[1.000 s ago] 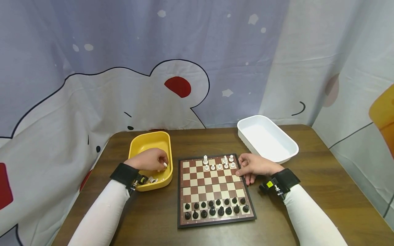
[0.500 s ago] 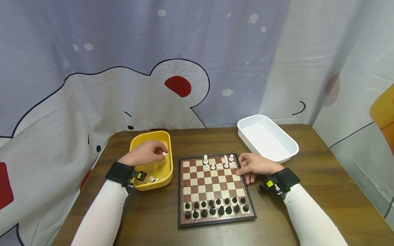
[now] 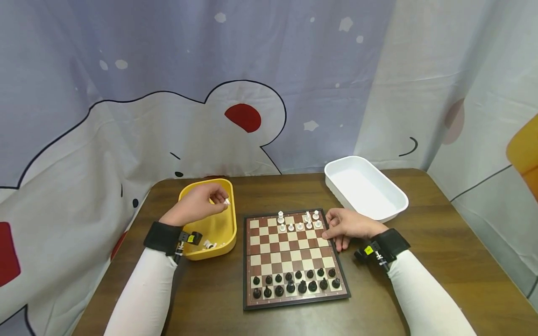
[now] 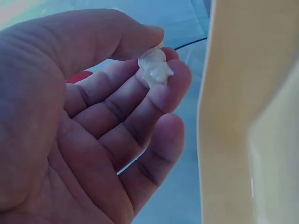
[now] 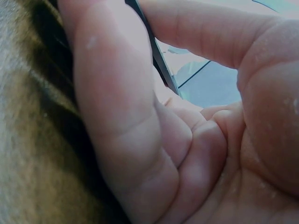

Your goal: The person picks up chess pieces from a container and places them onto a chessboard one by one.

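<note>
My left hand [image 3: 201,203] is over the yellow tray [image 3: 222,226], palm turned partly up. Its thumb and fingertips pinch a white chess piece [image 4: 156,70] whose top has crown-like points. More white pieces [image 3: 208,244] lie in the near end of that tray. My right hand [image 3: 350,225] grips the right edge of the chessboard [image 3: 277,247], thumb on top and the other fingers at the side. White chess pieces [image 3: 300,227] stand at the board's far right, in two part-filled rows. Two rows of black chess pieces [image 3: 302,286] fill the near side.
A white tray [image 3: 361,186] sits at the back right, just beyond my right hand. The wooden table [image 3: 210,298] ends at a printed curtain [image 3: 319,93] behind. The yellow tray stands left of the board, a narrow strip of table between them.
My left hand has risen from the yellow tray's floor and shifted away from me with the white chess piece, its palm turning upward. The right hand keeps its grip on the chessboard.
</note>
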Available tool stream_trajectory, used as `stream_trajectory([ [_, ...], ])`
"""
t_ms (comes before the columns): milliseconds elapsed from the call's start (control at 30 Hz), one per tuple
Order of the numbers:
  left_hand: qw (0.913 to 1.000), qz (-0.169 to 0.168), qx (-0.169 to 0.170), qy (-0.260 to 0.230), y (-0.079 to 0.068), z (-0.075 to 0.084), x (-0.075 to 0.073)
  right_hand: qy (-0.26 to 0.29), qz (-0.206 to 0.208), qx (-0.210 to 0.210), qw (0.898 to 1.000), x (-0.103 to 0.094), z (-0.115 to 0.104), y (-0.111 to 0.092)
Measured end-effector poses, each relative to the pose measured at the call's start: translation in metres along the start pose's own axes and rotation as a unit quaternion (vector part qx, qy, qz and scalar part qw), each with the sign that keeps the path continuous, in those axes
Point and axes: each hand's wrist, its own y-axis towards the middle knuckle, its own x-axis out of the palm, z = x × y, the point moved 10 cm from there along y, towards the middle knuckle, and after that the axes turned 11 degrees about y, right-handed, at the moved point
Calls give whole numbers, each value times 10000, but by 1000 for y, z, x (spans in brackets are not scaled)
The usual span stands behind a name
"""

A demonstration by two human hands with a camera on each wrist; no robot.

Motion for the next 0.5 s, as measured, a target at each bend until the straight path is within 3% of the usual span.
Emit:
stream_trajectory([
  [500,9990,412,189,22,6,39,-7,-45,40,-21,10000,1,-3,-2],
])
